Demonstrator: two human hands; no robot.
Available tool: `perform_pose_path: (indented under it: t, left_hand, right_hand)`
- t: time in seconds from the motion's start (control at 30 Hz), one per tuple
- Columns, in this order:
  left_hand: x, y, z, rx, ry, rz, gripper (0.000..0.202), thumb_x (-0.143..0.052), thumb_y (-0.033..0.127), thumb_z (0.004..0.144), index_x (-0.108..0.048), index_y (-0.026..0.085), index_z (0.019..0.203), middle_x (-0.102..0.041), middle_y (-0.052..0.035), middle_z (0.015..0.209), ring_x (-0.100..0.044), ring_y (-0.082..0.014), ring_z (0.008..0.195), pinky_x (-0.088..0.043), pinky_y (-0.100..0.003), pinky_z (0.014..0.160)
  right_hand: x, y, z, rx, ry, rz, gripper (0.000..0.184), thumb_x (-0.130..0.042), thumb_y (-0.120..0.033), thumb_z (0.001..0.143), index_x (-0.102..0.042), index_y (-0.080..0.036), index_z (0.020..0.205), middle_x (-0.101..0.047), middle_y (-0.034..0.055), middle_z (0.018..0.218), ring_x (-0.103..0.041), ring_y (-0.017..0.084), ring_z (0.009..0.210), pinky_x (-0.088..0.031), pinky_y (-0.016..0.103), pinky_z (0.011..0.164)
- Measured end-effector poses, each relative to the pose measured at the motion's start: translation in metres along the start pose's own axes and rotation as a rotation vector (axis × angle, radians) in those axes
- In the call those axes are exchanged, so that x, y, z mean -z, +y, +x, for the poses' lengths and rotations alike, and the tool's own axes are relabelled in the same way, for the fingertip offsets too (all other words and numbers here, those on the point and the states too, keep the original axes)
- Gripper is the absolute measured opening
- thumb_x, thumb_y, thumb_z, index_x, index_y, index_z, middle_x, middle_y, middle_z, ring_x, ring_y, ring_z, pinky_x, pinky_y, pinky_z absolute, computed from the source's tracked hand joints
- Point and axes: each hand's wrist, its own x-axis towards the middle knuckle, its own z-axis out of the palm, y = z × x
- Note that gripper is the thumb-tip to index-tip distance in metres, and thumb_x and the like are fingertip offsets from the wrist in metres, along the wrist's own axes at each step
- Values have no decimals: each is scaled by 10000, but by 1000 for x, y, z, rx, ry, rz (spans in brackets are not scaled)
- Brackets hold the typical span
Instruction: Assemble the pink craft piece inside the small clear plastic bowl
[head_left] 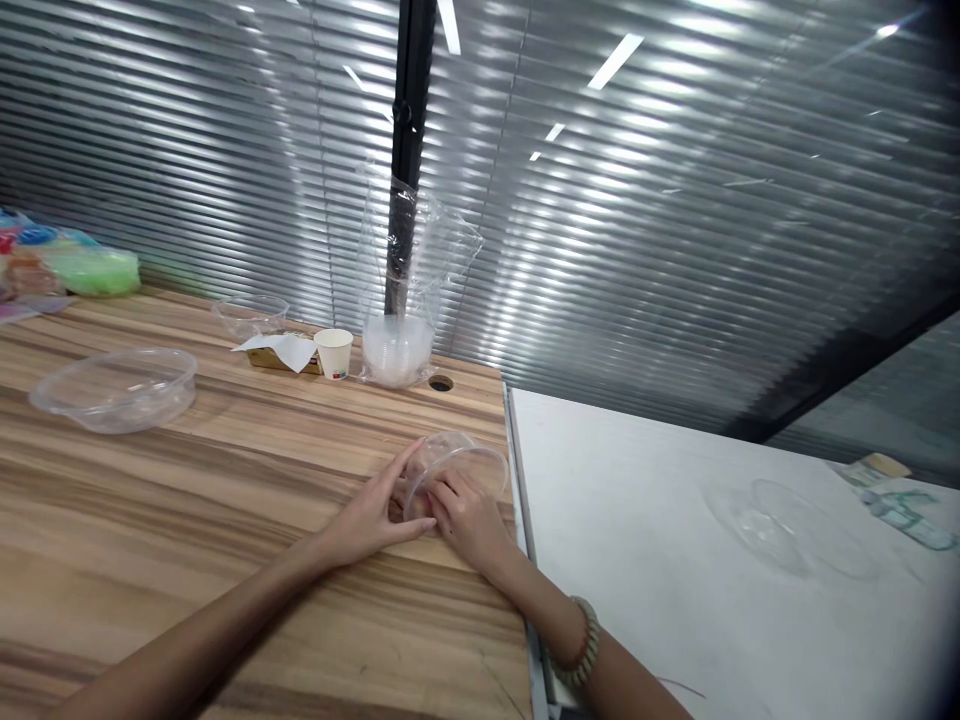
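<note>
A clear plastic bowl (487, 462) is tilted on the wooden table near its right edge, its opening turned toward me. My left hand (379, 510) grips the bowl from the left, thumb along the near rim and fingers round the outer wall. My right hand (469, 520), with a beaded bracelet (583, 640) on the wrist, reaches into the bowl's opening. Its fingers are curled and pressed together; whatever they pinch, if anything, is hidden behind them.
On the wooden table (300, 470) stand a large clear container (120, 395), a clear bowl (251, 312), a small box with tissue (285, 352), a paper cup (334, 354) and bagged bowls (397, 345). Colourful bags (90, 268) lie far left. Clear lids (780, 530) rest on the white table (615, 480).
</note>
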Motion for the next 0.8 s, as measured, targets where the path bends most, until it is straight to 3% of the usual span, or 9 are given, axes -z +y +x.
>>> perform_pose_path:
  t: [0.8]
  left_hand:
    - [2, 3, -1, 6, -23, -16, 880, -632, 372, 767, -109, 189, 1451, -241, -113, 1503, -257, -255, 1367, -244, -415, 1125]
  right_hand:
    - [-2, 2, -1, 0, -14, 16, 119, -499, -98, 857, -598, -158, 884, -593, 59, 875, -534, 190, 799, -444, 297, 704]
